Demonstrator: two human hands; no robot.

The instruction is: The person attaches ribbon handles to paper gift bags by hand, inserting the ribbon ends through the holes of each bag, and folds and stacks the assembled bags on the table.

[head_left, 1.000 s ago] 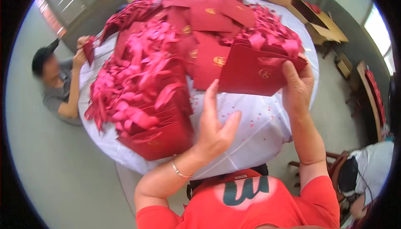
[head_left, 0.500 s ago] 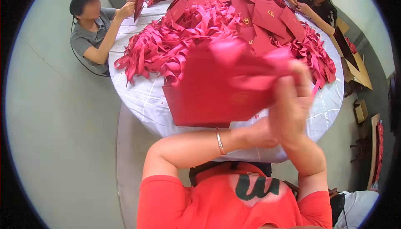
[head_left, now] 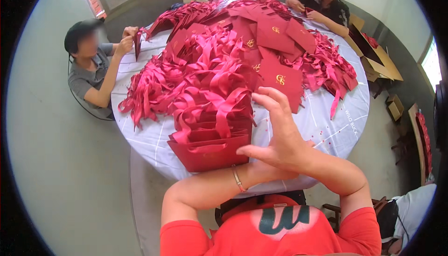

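Observation:
My right hand point(head_left: 282, 137) is raised over the near side of the table, fingers curved and spread, with nothing in it. My left hand point(head_left: 270, 172) lies crossed beneath the right wrist. Its fingers are mostly hidden, so their grip does not show. Just left of the right hand stands a row of dark red paper gift bags point(head_left: 210, 155), upright and packed together, with pink ribbon handles looping out of the tops. Beyond my fingertips a flat red bag point(head_left: 284, 81) with a gold emblem lies on the pile.
Flat red bags point(head_left: 275, 34) and heaped pink ribbons point(head_left: 214, 60) cover much of the round table with its white cloth point(head_left: 154, 146). One person point(head_left: 88, 64) at the left and another point(head_left: 326, 3) at the far right handle small red items. Cardboard boxes point(head_left: 375, 60) stand at the right.
The red bag that was blurred in front of my right hand is no longer held. That hand has opened and moved left and down. The view has shifted, showing more of the far room.

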